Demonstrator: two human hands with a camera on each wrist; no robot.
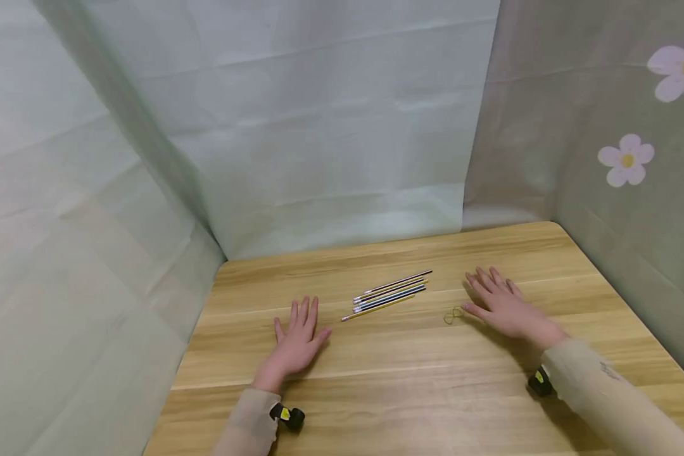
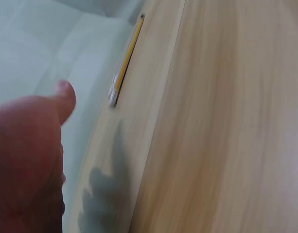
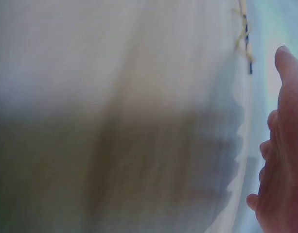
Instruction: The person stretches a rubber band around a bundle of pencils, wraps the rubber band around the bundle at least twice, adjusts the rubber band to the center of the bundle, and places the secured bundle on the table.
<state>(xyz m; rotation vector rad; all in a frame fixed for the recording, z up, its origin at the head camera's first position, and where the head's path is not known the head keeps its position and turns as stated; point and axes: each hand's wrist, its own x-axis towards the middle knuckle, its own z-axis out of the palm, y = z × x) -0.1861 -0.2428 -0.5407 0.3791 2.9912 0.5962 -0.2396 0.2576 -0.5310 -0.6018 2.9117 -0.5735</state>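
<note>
Several pencils, some dark and some yellow, lie side by side in a slanted row on the table. My left hand is left of their eraser ends, fingers spread and holding nothing. In the left wrist view a yellow pencil lies beyond the thumb, and the hand's shadow falls on the wood. To the right of the pencils is a thin yellowish rubber band, twisted into small loops. My right hand hovers with fingers spread, its thumb tip close beside the band, and holds nothing.
The wooden table has pale fabric walls along its back and sides. Flowers are printed on the right-hand wall. A small black camera is strapped to each wrist, over beige sleeves.
</note>
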